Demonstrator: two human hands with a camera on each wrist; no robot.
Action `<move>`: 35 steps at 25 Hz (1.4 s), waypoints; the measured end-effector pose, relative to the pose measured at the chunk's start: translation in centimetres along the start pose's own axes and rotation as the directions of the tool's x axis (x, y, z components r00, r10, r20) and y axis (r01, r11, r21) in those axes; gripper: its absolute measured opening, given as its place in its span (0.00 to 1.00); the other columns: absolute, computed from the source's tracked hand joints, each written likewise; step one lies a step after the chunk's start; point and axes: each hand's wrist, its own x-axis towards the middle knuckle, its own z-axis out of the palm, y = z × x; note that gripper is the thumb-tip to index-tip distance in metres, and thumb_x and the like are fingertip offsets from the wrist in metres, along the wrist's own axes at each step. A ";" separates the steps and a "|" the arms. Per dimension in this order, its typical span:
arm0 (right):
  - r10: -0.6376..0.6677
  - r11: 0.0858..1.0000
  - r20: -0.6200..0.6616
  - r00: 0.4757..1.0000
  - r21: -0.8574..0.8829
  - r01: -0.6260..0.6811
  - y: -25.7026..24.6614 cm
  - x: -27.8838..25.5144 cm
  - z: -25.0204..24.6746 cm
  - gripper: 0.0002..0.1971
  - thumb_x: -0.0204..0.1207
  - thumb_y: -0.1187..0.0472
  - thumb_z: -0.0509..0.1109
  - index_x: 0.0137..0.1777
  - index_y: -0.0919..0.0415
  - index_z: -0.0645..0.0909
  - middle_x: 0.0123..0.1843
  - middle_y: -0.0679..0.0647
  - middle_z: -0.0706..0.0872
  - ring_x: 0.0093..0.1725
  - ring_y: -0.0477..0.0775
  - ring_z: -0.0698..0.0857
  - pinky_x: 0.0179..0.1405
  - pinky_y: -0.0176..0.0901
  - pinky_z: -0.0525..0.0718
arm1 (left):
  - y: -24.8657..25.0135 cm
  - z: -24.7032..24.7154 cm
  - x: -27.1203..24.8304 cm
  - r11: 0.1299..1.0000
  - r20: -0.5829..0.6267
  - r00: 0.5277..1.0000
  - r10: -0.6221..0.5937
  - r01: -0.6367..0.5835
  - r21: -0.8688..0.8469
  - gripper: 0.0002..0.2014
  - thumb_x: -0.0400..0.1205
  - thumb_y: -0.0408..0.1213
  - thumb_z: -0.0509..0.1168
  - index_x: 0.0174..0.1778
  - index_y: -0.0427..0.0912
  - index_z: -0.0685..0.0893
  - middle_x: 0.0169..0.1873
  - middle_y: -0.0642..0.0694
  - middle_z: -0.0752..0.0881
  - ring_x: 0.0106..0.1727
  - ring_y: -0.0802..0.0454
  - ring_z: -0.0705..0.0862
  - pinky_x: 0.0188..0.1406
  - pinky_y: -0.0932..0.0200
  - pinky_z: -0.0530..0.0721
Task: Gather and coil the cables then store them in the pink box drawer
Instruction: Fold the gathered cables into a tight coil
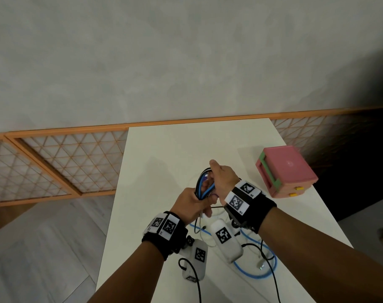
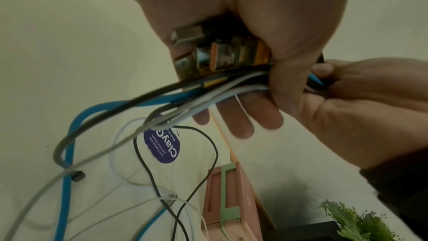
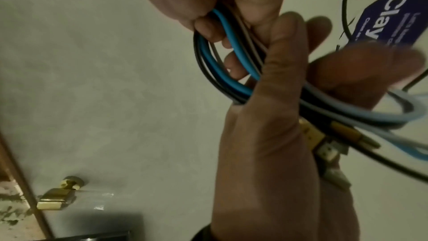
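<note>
Head view, item one: left hand [image 1: 189, 202] and right hand [image 1: 224, 179], touching, both with fingers curled round one cable bundle [image 1: 204, 184] of blue, black and grey strands held above the white table [image 1: 164, 149]. Item two: loose cable tails [image 1: 255, 267], blue and black, trailing on the table at 5 o'clock from the hands. Item three: pink box [image 1: 284, 170], green-trimmed, standing at 2 o'clock, well apart from the bundle.

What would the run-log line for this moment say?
stage: coiling | left hand: grips cable bundle | right hand: holds loop | pink box: unused
</note>
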 end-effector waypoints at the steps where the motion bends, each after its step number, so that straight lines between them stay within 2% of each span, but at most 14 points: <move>1: -0.030 0.996 0.014 0.999 -0.079 0.031 0.0 0.1 0.0 0.24 0.81 0.50 0.55 0.26 0.62 0.71 0.21 0.57 0.79 0.18 0.53 0.79 0.23 0.40 0.80 | 0.0 0.2 -0.1 0.999 -0.005 1.000 -0.009 0.009 -0.038 0.13 0.80 0.38 0.70 0.27 0.46 0.85 0.16 0.51 0.81 0.21 0.53 0.77 0.31 0.60 0.79; 5: -0.110 0.981 0.124 0.986 -0.148 0.128 -0.3 0.1 -0.6 0.27 0.82 0.47 0.54 0.24 0.62 0.73 0.15 0.50 0.80 0.20 0.50 0.81 0.28 0.40 0.81 | -0.1 0.5 -0.3 0.996 -0.027 1.000 -0.015 0.013 -0.093 0.15 0.81 0.38 0.68 0.28 0.40 0.84 0.15 0.49 0.77 0.19 0.50 0.72 0.24 0.59 0.78; 7: -0.105 0.990 0.203 0.974 -0.068 0.121 0.1 0.4 -1.3 0.26 0.82 0.46 0.54 0.28 0.59 0.78 0.25 0.50 0.85 0.29 0.49 0.83 0.37 0.39 0.82 | 0.1 0.0 -0.3 0.995 -0.063 0.998 0.005 -0.011 -0.098 0.16 0.81 0.37 0.68 0.26 0.39 0.84 0.14 0.47 0.75 0.17 0.51 0.73 0.22 0.60 0.78; 9: -0.078 0.997 0.345 0.935 0.038 0.069 1.0 0.6 -1.9 0.15 0.79 0.51 0.60 0.36 0.55 0.81 0.39 0.53 0.86 0.40 0.50 0.83 0.46 0.45 0.80 | 0.5 -0.7 -0.2 0.992 -0.130 0.990 0.048 -0.062 -0.112 0.15 0.81 0.36 0.68 0.28 0.37 0.84 0.13 0.48 0.75 0.15 0.52 0.74 0.23 0.60 0.78; 10: -0.068 0.998 0.450 0.890 0.038 0.057 1.7 0.4 -2.1 0.04 0.72 0.57 0.66 0.37 0.52 0.81 0.41 0.52 0.84 0.42 0.48 0.83 0.48 0.43 0.80 | 0.9 -1.0 -0.3 0.986 -0.163 0.984 0.069 -0.092 -0.137 0.15 0.81 0.35 0.68 0.27 0.38 0.84 0.12 0.48 0.75 0.16 0.52 0.74 0.23 0.60 0.78; 12: -0.022 0.975 0.660 0.751 -0.151 0.161 3.8 0.4 -2.0 0.16 0.58 0.68 0.68 0.44 0.50 0.79 0.44 0.46 0.83 0.46 0.42 0.81 0.48 0.35 0.77 | 1.7 -1.3 -0.3 0.969 -0.221 0.970 0.105 -0.149 -0.195 0.17 0.82 0.34 0.67 0.25 0.42 0.84 0.11 0.51 0.73 0.16 0.52 0.72 0.22 0.61 0.77; 13: 0.024 0.908 0.704 0.710 -0.313 0.279 4.9 0.0 -1.5 0.22 0.58 0.68 0.71 0.52 0.51 0.78 0.49 0.43 0.82 0.49 0.39 0.80 0.50 0.32 0.75 | 2.1 -1.3 -0.5 0.960 -0.235 0.965 0.112 -0.166 -0.225 0.16 0.82 0.34 0.66 0.26 0.41 0.84 0.11 0.52 0.72 0.15 0.53 0.71 0.22 0.61 0.76; 15: 0.019 0.746 0.683 0.730 -0.496 0.445 6.6 -0.2 -0.6 0.21 0.66 0.61 0.76 0.59 0.56 0.79 0.51 0.38 0.81 0.49 0.35 0.78 0.52 0.31 0.73 | 2.7 -1.1 -0.7 0.938 -0.235 0.965 0.118 -0.187 -0.294 0.15 0.83 0.33 0.64 0.30 0.36 0.82 0.11 0.52 0.69 0.15 0.53 0.68 0.23 0.59 0.74; 17: -0.007 0.736 0.630 0.777 -0.523 0.430 7.5 -0.8 0.2 0.04 0.72 0.57 0.72 0.44 0.56 0.85 0.37 0.37 0.83 0.36 0.32 0.80 0.44 0.33 0.76 | 2.9 -1.0 -0.9 0.924 -0.250 0.960 0.127 -0.206 -0.322 0.14 0.84 0.31 0.63 0.31 0.35 0.81 0.12 0.52 0.67 0.15 0.53 0.66 0.23 0.58 0.75; 20: 0.083 0.691 0.560 0.824 -0.629 0.357 9.1 -0.8 -0.1 0.18 0.77 0.50 0.65 0.24 0.51 0.77 0.19 0.44 0.80 0.22 0.38 0.79 0.35 0.33 0.75 | 2.8 -1.7 -1.2 0.913 -0.309 0.944 0.120 -0.227 -0.338 0.13 0.83 0.29 0.63 0.32 0.34 0.81 0.12 0.52 0.67 0.15 0.54 0.66 0.21 0.57 0.77; 23: 0.211 0.515 0.517 0.830 -0.780 0.355 10.1 0.0 -1.4 0.23 0.75 0.41 0.62 0.22 0.52 0.73 0.21 0.47 0.78 0.26 0.48 0.79 0.35 0.39 0.76 | 1.9 -2.5 -1.7 0.911 -0.367 0.928 0.066 -0.206 -0.357 0.11 0.83 0.30 0.64 0.34 0.34 0.81 0.13 0.51 0.66 0.16 0.53 0.65 0.20 0.58 0.77; 26: 0.200 0.377 0.498 0.844 -0.834 0.403 10.1 0.1 -2.1 0.24 0.77 0.39 0.59 0.27 0.55 0.70 0.26 0.50 0.75 0.32 0.56 0.76 0.27 0.37 0.66 | 0.8 -3.1 -1.9 0.924 -0.413 0.910 0.019 -0.174 -0.341 0.11 0.83 0.32 0.64 0.35 0.34 0.81 0.13 0.51 0.67 0.16 0.54 0.65 0.19 0.59 0.76; 28: 0.142 0.396 0.516 0.845 -0.812 0.429 9.2 -0.2 -2.7 0.21 0.78 0.42 0.60 0.28 0.53 0.68 0.28 0.49 0.74 0.37 0.55 0.75 0.28 0.36 0.65 | 0.1 -4.0 -1.8 0.947 -0.452 0.892 -0.008 -0.139 -0.290 0.11 0.83 0.33 0.64 0.35 0.34 0.81 0.13 0.52 0.67 0.16 0.54 0.65 0.19 0.61 0.75; 35: 0.100 0.439 0.588 0.803 -0.750 0.495 5.5 -1.4 -4.8 0.19 0.78 0.47 0.63 0.27 0.49 0.65 0.25 0.46 0.71 0.26 0.44 0.70 0.29 0.36 0.68 | -3.2 -5.4 -1.3 0.987 -0.518 0.850 -0.090 0.007 -0.160 0.13 0.82 0.38 0.67 0.40 0.29 0.81 0.19 0.46 0.71 0.19 0.52 0.69 0.20 0.59 0.77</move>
